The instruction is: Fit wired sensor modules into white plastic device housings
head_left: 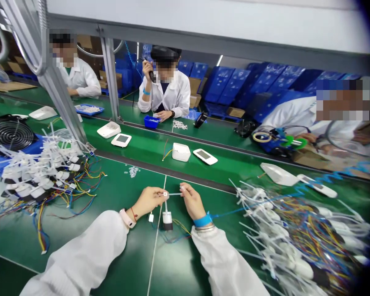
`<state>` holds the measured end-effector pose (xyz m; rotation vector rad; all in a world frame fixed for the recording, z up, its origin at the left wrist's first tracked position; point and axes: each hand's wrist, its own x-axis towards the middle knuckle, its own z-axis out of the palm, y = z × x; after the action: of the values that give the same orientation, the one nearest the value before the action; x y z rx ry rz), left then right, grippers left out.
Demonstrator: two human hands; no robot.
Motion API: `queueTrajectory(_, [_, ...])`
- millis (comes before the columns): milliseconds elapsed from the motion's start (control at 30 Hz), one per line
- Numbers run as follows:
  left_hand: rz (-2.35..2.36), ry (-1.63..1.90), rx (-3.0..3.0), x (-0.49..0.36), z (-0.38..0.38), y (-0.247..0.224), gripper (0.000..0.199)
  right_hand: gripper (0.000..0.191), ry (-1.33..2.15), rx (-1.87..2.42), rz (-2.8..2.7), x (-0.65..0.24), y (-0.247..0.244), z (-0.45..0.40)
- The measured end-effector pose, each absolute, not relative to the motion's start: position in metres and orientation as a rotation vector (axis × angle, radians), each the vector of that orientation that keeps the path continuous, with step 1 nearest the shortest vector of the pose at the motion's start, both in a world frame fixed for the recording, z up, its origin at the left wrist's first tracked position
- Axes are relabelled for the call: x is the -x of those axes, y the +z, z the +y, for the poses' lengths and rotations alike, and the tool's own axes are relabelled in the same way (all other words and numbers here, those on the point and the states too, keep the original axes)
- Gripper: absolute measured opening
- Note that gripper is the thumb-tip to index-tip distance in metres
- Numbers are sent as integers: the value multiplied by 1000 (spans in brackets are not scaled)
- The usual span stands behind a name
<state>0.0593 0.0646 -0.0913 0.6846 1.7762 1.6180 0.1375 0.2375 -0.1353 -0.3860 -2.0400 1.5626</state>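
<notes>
My left hand (150, 199) pinches a small white fitting (165, 194) between thumb and fingertips. From this fitting a thin translucent tube (174, 194) runs across to my right hand (192, 202), whose thumb and fingers are closed on its far end. A small white bit shows at those fingertips, too small to name. Below the fitting, a short tube leads down to a small pump-like cylinder (167, 220), white above and black below. Coloured wires (179, 235) trail from it over the green table (135, 255). A small white plug (151, 217) hangs under my left hand.
Piles of similar tubed parts lie left (43, 168) and right (296, 238). Small clear rings (132, 171) sit beyond my left hand. White housings (181, 152) and screen units (205, 156) line the belt (148, 150). Several co-workers sit opposite; a blue cord (228, 213) runs from my right wristband.
</notes>
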Motion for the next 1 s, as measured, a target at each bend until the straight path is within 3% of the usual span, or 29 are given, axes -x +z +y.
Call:
queueTrajectory(167, [2055, 1453, -1002, -48, 69, -116, 26, 21, 1419, 335, -2146, -160, -124, 217])
queueTrajectory(667, [2200, 1320, -1327, -57, 66, -106, 18, 14, 1289, 227, -2345, -151, -121, 197])
queueTrajectory(1000, [2149, 1407, -1314, -57, 64, -106, 17, 20, 1801, 208, -2183, -148, -119, 206])
